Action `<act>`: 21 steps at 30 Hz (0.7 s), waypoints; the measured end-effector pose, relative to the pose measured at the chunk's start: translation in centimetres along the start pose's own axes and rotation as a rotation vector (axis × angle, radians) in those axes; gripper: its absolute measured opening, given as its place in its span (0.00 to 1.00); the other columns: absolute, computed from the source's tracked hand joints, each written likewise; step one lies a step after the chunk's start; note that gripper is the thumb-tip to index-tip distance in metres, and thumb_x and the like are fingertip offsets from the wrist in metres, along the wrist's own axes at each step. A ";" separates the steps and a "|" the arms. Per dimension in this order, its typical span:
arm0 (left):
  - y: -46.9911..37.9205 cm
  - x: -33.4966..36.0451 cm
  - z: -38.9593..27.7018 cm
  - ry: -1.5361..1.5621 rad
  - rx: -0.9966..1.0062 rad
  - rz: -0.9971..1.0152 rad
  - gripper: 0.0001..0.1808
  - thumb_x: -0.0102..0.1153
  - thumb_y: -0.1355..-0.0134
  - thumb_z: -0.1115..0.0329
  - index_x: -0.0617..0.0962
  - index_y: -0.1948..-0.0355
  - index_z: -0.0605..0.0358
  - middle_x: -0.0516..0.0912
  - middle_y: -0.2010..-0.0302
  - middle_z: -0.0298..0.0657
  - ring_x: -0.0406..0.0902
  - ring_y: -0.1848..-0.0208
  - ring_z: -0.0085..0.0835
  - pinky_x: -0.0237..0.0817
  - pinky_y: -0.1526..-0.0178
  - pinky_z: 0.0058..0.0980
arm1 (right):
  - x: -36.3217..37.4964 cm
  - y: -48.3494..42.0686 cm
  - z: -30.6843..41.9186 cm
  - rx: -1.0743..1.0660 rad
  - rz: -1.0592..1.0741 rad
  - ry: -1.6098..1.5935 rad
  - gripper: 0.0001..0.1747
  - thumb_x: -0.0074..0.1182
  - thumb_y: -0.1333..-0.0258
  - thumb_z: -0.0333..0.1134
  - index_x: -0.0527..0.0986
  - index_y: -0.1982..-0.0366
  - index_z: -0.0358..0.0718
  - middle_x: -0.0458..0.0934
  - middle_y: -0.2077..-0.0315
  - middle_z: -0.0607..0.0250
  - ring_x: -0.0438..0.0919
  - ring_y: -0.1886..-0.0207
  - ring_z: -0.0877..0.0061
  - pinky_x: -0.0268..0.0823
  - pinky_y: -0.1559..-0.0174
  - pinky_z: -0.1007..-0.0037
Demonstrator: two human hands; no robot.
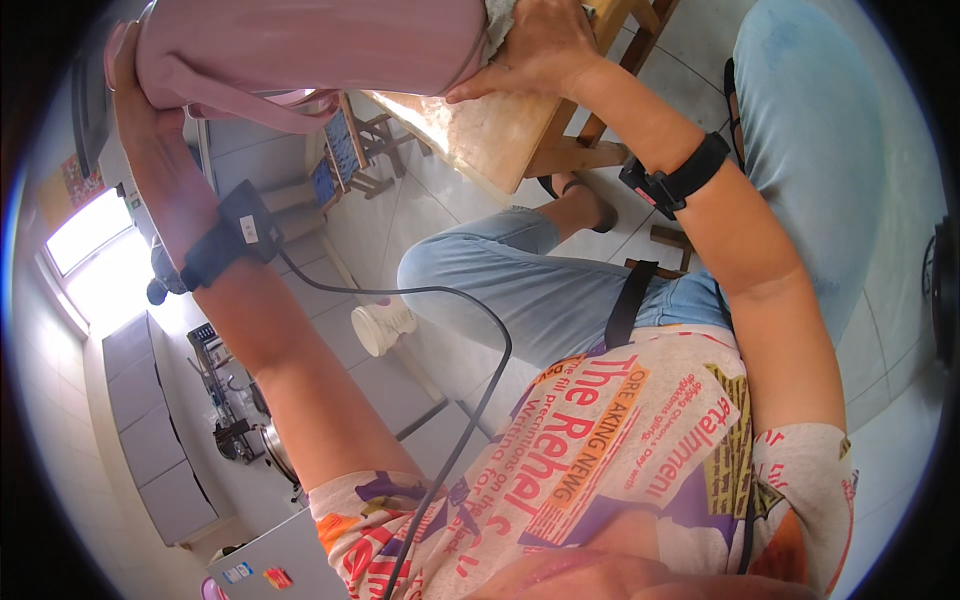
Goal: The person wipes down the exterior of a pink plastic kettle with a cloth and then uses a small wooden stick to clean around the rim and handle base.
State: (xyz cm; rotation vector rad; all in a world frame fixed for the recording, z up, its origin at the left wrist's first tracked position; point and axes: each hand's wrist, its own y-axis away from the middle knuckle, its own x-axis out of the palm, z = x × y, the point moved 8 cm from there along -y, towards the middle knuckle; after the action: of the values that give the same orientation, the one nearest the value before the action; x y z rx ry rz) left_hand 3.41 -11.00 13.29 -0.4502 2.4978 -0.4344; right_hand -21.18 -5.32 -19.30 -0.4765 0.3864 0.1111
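Observation:
A large glossy pink jug-like vessel (315, 45) with a long handle (247, 97) lies on its side at the top of the view, its upper part cut off by the frame. My left hand (154, 97) grips it at the left end, beside a pink rim or lid (118, 56); the fingers are partly hidden. At the other end my right hand (536, 56) presses a grey cloth (498, 26) against the vessel, thumb along its lower edge. Beneath is a wooden table (510, 135), glaring with reflected light.
A black cable (360, 290) runs from a device on my left wrist (250, 223). Wooden folding chairs with blue seats (345, 139) stand beyond the table. A white tub (381, 326) is left of my knee. Kitchen shelving with utensils (225, 397) lines the left wall.

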 end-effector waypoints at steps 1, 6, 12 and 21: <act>0.0 0.8 0.0 -0.001 0.010 -0.005 0.14 0.61 0.31 0.57 0.81 0.48 0.50 0.86 0.54 0.39 0.83 0.51 0.32 0.75 0.49 0.34 | 0.4 0.1 -1.0 0.018 -0.060 0.107 0.72 0.77 0.80 0.71 0.69 0.39 0.24 0.72 0.43 0.34 0.69 0.35 0.48 0.56 0.29 0.56; -2.4 -3.1 0.2 -0.030 0.000 0.155 0.28 0.66 0.37 0.55 0.76 0.40 0.54 0.85 0.53 0.40 0.85 0.50 0.35 0.78 0.51 0.31 | -0.1 -0.5 1.1 0.155 0.256 0.069 0.70 0.76 0.80 0.72 0.70 0.39 0.29 0.74 0.45 0.38 0.71 0.37 0.49 0.55 0.29 0.58; 0.3 -2.1 0.2 -0.076 0.026 0.009 0.26 0.63 0.35 0.51 0.77 0.41 0.53 0.85 0.51 0.39 0.84 0.48 0.34 0.76 0.46 0.30 | -1.2 0.0 1.1 0.028 0.080 0.098 0.70 0.76 0.81 0.73 0.70 0.38 0.33 0.74 0.46 0.40 0.71 0.38 0.50 0.56 0.30 0.60; 1.5 -2.0 1.3 0.031 0.026 -0.001 0.09 0.53 0.34 0.56 0.76 0.61 0.49 0.82 0.62 0.35 0.81 0.61 0.29 0.74 0.62 0.29 | -1.2 -0.6 0.7 0.146 0.132 0.053 0.69 0.77 0.82 0.73 0.73 0.41 0.31 0.75 0.46 0.39 0.72 0.37 0.51 0.62 0.32 0.61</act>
State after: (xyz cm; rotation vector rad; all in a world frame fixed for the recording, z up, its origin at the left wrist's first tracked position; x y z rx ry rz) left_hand 5.42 -9.16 12.63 -0.4382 2.5188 -0.4768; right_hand -21.95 -5.51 -18.04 -0.3103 0.4742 0.1969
